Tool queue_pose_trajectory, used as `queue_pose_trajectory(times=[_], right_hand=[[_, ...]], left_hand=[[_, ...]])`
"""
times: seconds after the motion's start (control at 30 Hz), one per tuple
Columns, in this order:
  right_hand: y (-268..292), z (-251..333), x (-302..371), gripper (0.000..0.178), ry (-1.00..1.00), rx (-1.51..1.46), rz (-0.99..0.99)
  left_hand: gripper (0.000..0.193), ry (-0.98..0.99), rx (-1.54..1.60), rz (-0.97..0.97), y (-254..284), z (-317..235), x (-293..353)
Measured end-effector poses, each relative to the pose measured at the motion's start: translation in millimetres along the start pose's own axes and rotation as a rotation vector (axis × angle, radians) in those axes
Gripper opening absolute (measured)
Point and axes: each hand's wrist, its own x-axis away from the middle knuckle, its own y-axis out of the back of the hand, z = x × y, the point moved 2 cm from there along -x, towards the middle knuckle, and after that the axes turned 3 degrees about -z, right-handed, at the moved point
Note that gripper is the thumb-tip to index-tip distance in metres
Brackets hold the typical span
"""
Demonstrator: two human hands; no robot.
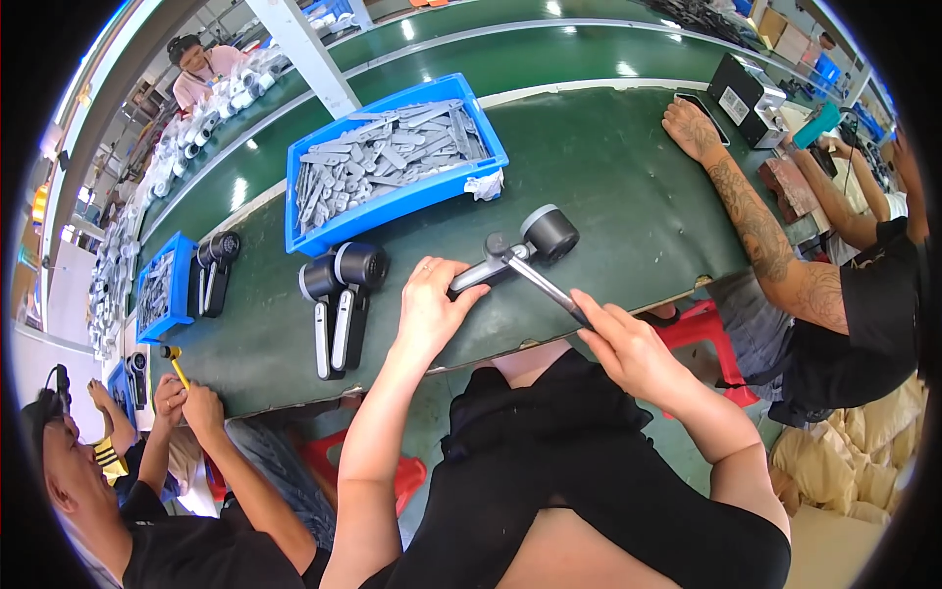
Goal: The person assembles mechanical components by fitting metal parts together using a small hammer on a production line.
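My left hand (432, 296) is closed around the grey and black handle of a small appliance (550, 234) with a round, dark, drum-like head. The appliance lies on the green tabletop, its head pointing away to the right. In my right hand (628, 346) is a hammer (542, 281) with a metal shaft, gripped near the dark end. The hammer's round dark head is over the appliance's handle; whether they touch, I cannot tell. Left of my left hand, two similar appliances (340, 324) lie side by side, their drum heads on the far side.
A blue bin (294, 211) of grey flat strips stands ahead, and a smaller blue bin (179, 316) at left. Another person at left holds a yellow hammer (177, 363). To the right, a co-worker's tattooed forearm (751, 216) rests near a black box (743, 102). The green table (599, 137) curves ahead.
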Motion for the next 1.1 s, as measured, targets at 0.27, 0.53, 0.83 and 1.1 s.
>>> queue_pose_trajectory(times=[0.27, 0.53, 0.83, 1.1], right_hand=[[-2, -9, 4, 0.052, 0.004, -0.005, 0.011], [-22, -17, 14, 0.054, 0.069, -0.065, -0.033], [-19, -16, 15, 0.065, 0.123, 0.08, 0.085], [-20, -17, 9, 0.059, 0.085, 0.08, 0.119]], left_hand=[[0.027, -0.002, 0.044, -0.017, -5, -3, -4], [0.033, 0.118, 0.131, 0.005, -5, 16, 13], [0.028, 0.184, 0.125, -0.009, -9, 17, 15], [0.027, 0.206, 0.155, 0.013, -8, 20, 12]])
